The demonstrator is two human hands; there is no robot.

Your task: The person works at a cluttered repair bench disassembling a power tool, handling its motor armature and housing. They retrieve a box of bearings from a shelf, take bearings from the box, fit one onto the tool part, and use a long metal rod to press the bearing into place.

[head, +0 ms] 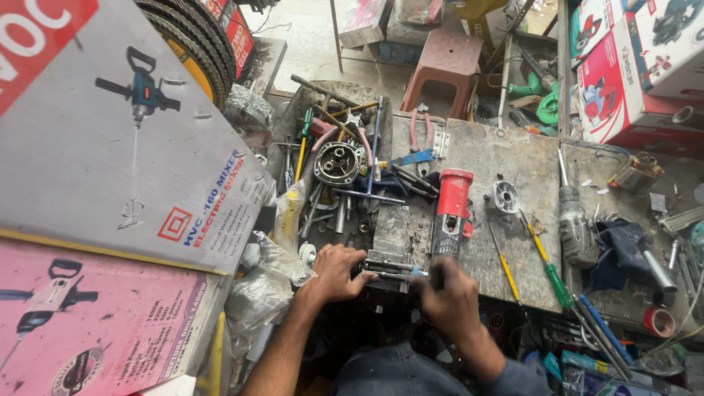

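My left hand (336, 271) rests on a small metal vise (389, 260) at the near edge of the workbench (506, 242), fingers curled around a thin metal rod clamped there. Beside it, my right hand (449, 293) is closed on a dark-handled tool with a blue tip that points left at the rod. A red and grey power tool body (451, 213) lies just beyond my right hand.
A heap of wrenches, pliers and a round motor housing (337, 163) fills the bench's left part. Yellow and green screwdrivers (546, 268), a grey drill (576, 224) and a dark rag (620, 246) lie to the right. Large cardboard boxes (110, 169) stand at left, a pink stool (444, 62) behind.
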